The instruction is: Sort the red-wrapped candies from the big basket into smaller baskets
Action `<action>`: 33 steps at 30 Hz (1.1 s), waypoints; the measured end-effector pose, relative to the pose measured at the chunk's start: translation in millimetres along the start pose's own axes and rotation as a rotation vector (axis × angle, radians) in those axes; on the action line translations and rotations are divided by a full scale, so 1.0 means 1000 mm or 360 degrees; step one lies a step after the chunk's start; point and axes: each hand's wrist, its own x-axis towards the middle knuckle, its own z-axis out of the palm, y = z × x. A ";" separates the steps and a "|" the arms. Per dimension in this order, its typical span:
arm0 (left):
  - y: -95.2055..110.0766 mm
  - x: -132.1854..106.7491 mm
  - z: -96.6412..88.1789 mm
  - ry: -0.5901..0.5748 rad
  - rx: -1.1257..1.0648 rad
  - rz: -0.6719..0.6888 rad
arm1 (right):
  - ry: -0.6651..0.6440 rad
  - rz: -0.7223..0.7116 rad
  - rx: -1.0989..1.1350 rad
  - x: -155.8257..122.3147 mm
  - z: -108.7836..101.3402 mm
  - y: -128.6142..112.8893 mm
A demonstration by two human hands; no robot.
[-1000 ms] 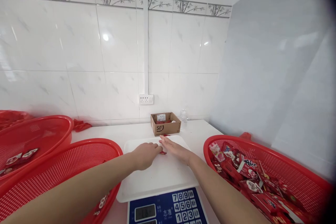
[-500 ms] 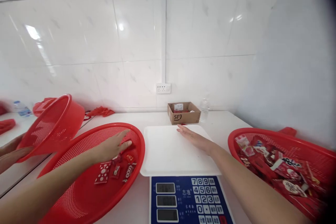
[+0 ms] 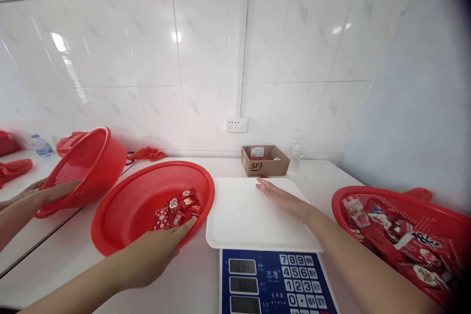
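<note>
At the near right side of a red plastic basket (image 3: 121, 201), my left hand (image 3: 160, 255) grips the rim, its fingers reaching over the edge and partly out of sight. Several small red wrapped snack packets (image 3: 174, 208) lie in the basket's right side. My right hand (image 3: 281, 198) is open and flat, fingers together and stretched out, over the right part of a white scale tray (image 3: 239, 216). The tray bears no packets. In front of it is the blue panel (image 3: 272, 279) of the scale, with displays and number keys.
A second red basket (image 3: 346, 194) full of packets stands at the right. Behind the tray are a small cardboard box (image 3: 265, 162) and a clear bottle (image 3: 295, 154). At left, another person's hands (image 3: 55, 194) hold a tilted red basket (image 3: 114, 167).
My left hand has gone from above the packets to the basket's near rim. The basket's near edge now sits farther from me. My right hand stays over the tray; the view has shifted slightly.
</note>
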 end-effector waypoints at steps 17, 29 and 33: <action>-0.014 0.102 0.055 0.1469 0.0169 -0.0116 | 0.0254 -0.0172 -0.0518 0.018 0.022 0.007; -0.030 0.092 0.062 0.1585 -0.0108 -0.0119 | 0.0485 -0.0280 -0.0916 0.013 0.040 0.001; -0.029 0.089 0.062 0.1576 -0.0200 -0.0053 | 0.0511 -0.0249 -0.1001 0.013 0.043 0.001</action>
